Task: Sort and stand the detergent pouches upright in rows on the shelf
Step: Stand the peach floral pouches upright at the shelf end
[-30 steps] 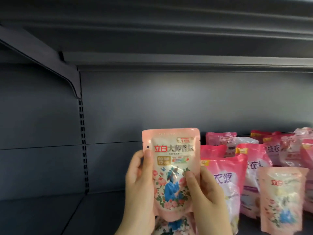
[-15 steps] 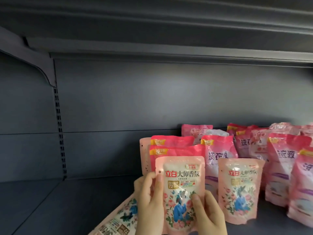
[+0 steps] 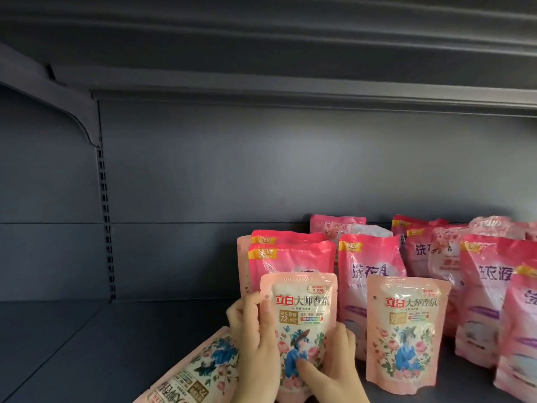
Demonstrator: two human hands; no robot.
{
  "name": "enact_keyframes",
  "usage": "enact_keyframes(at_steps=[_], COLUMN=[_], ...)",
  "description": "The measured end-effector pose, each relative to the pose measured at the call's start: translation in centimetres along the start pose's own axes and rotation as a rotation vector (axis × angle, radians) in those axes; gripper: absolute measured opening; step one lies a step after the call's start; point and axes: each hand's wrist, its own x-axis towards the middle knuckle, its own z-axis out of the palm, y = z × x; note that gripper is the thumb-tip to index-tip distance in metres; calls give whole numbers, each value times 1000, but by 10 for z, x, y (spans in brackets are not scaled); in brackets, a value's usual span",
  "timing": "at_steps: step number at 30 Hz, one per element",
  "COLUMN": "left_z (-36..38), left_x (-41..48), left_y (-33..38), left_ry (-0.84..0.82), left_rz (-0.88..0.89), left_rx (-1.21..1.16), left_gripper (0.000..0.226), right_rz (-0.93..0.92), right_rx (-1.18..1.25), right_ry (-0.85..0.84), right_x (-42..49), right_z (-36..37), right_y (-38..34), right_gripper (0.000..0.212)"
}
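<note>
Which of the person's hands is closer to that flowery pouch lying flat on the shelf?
Left. The left hand sits right beside the lying pouch; the right hand is farther, across the held pouch.

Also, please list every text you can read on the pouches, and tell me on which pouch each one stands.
"立白 大师香氛": held pouch, front; again on the floral pouch standing right of it.
"3.8元": held pouch, top right corner.
"72小时": held pouch, gold box.
"NEW": yellow corner of the rear pink pouch.
"洗衣液": right pink pouch.
Unreadable: the lying pouch, its print upside down and blurred; all small print.
</note>
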Motion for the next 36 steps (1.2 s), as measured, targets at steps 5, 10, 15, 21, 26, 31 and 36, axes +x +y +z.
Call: enact_keyframes(at_steps=[5,10,15,21,26,31,36], left_z=[-1,-20,-53,-55,-47,-51,-67], left_x=[12,12,5,5,10,16,28], left_y=[-5,2,-4,6,3,9,22], left_ry=[-4,-155,-391,-474,-487,-553,-717], left_rz=[-4,1,22,10,-22,6,13], left_rx=[61,163,491,697,712,848,920], left_gripper=[26,28,11,23,39,45,45], right_rz=[13,38,15,161,203,89,109], right_rx=[-53,-144,-496,-373,-341,-546,-968], right_ry=[-53,-140,-207,-247,-227,-255,-457], right_x=[11,10,1,3,9,9,9], right_z=[4,-6,-26,-25,-25,-34,-39], right_y=[-3,-4,-9,-16,-13,-22,-34], right_gripper=[53,48,44,25,25,38,36])
